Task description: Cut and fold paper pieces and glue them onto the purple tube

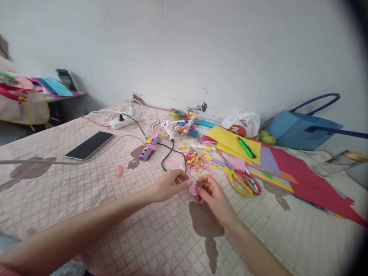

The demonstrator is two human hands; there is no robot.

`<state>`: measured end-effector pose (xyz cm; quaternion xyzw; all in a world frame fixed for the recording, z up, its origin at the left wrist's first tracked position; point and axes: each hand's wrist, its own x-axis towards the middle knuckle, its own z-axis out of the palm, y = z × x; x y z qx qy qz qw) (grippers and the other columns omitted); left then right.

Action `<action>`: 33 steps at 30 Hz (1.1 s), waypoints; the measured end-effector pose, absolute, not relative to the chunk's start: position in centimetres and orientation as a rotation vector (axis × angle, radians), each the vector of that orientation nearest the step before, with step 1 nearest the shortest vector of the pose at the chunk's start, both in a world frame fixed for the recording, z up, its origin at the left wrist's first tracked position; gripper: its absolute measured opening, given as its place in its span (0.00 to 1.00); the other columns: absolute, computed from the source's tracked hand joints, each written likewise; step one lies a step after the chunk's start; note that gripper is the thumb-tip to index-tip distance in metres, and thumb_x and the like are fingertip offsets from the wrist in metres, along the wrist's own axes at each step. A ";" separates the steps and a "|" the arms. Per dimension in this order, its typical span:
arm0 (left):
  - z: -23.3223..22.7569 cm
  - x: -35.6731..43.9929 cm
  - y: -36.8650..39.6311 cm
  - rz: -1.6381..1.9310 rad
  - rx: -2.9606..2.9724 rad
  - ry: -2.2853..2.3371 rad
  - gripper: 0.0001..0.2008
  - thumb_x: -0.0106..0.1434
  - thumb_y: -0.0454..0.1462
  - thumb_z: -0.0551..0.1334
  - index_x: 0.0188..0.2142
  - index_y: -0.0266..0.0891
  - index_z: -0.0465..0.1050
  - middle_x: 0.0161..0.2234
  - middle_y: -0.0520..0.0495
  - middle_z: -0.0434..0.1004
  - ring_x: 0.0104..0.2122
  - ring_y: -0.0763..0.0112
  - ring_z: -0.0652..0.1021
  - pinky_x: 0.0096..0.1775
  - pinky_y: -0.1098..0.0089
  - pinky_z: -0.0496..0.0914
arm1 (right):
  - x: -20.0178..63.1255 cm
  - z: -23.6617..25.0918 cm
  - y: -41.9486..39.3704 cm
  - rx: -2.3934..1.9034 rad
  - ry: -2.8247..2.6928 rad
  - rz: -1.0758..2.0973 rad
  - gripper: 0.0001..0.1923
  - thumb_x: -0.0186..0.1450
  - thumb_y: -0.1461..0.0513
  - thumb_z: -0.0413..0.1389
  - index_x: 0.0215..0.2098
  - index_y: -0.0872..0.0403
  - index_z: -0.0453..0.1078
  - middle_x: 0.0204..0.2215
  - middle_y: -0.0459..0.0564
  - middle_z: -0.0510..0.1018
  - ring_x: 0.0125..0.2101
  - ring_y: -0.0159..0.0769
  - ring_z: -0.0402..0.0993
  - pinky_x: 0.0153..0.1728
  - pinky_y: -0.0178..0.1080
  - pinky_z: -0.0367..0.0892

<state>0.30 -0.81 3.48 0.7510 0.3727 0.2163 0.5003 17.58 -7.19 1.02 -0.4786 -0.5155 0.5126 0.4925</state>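
The left hand (170, 186) and the right hand (213, 196) both pinch a small pink piece (193, 189) between the fingertips, each at one side. The piece is held above the cloth (120, 207), in the space between the hands. It looks like paper, so I judge it is very light, rather soft, and easy to crease or tear; the edges seem the best place for holding, with little pressure. Just beyond are the scraps (198, 160), then the scissors (240, 183) toward the right and the purple roll (147, 152) toward the left.
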 end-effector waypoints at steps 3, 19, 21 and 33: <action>2.1 2.7 0.1 0.447 1.525 0.790 0.14 0.54 0.45 0.61 0.30 0.34 0.69 0.24 0.49 0.72 0.23 0.76 0.70 0.25 0.74 0.64 | 17.8 1.0 -7.2 -1.152 -1.270 1.252 0.06 0.62 0.59 0.54 0.35 0.52 0.60 0.28 0.43 0.71 0.24 0.27 0.67 0.26 0.33 0.65; 1.9 2.2 -0.8 0.538 1.323 0.771 0.09 0.53 0.39 0.62 0.28 0.34 0.66 0.23 0.51 0.72 0.23 0.78 0.71 0.24 0.77 0.62 | 17.8 1.3 -7.3 -1.119 -1.102 1.448 0.09 0.59 0.62 0.55 0.36 0.52 0.61 0.29 0.44 0.71 0.26 0.28 0.67 0.29 0.34 0.65; 1.8 2.2 -0.8 0.528 1.313 0.774 0.08 0.54 0.38 0.61 0.28 0.34 0.66 0.22 0.52 0.71 0.21 0.80 0.69 0.23 0.78 0.61 | 17.8 1.2 -7.4 -1.156 -1.222 1.357 0.07 0.59 0.63 0.54 0.36 0.52 0.60 0.29 0.44 0.70 0.27 0.29 0.67 0.29 0.34 0.66; 1.1 1.3 -0.6 0.426 1.386 0.755 0.12 0.48 0.34 0.64 0.33 0.34 0.67 0.27 0.51 0.72 0.25 0.76 0.73 0.26 0.75 0.67 | 19.0 1.1 -7.4 -1.157 -2.117 0.574 0.08 0.63 0.68 0.50 0.35 0.50 0.67 0.36 0.48 0.69 0.38 0.35 0.67 0.39 0.39 0.64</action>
